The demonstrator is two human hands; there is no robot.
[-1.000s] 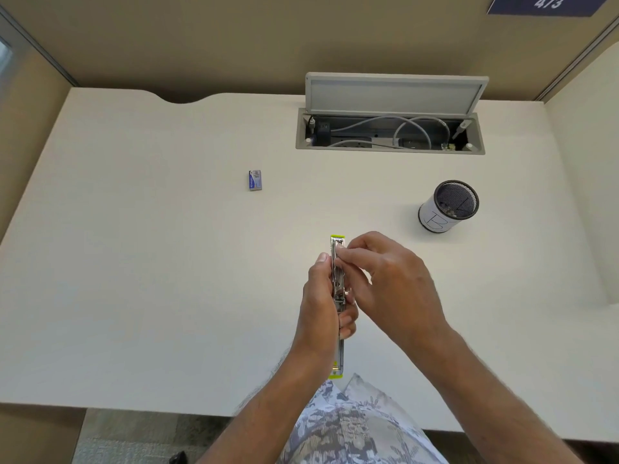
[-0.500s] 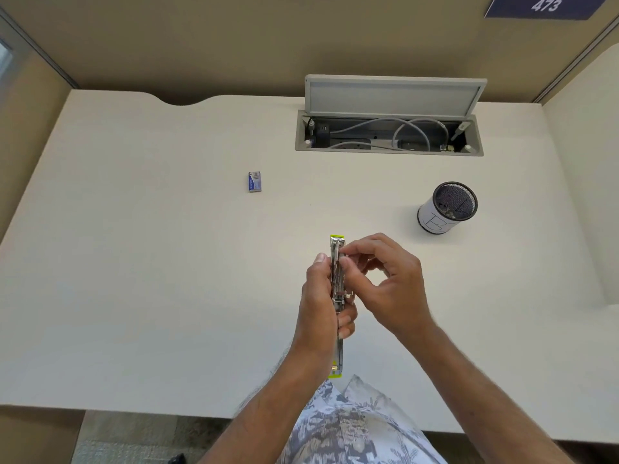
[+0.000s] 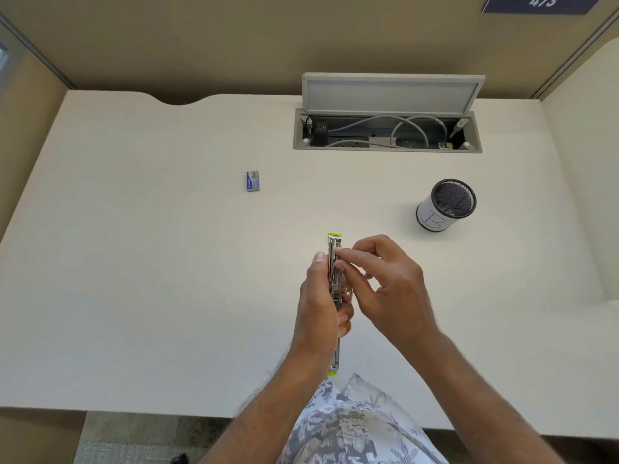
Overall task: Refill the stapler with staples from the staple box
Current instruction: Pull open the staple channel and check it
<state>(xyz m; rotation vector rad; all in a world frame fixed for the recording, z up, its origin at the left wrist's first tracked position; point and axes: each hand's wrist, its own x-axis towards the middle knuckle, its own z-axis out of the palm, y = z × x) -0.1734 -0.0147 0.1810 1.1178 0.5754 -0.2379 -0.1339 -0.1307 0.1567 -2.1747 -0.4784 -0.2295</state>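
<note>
A long metal stapler [image 3: 335, 249] with yellow-green ends is held opened out flat above the desk, pointing away from me. My left hand [image 3: 323, 308] grips its middle from the left side. My right hand [image 3: 385, 286] reaches in from the right, with thumb and forefinger pinched at the metal channel near the far end; whether staples sit between those fingertips is too small to tell. The small blue staple box [image 3: 253, 181] lies on the desk far to the upper left, apart from both hands.
A mesh pen cup [image 3: 445, 205] with a white label stands to the right. An open cable hatch [image 3: 388, 128] with its lid up sits at the back of the white desk [image 3: 134, 279]. Partition walls close the left, back and right.
My right hand's fingers have shifted along the stapler's far end, spreading slightly. My left hand and the stapler have stayed in place.
</note>
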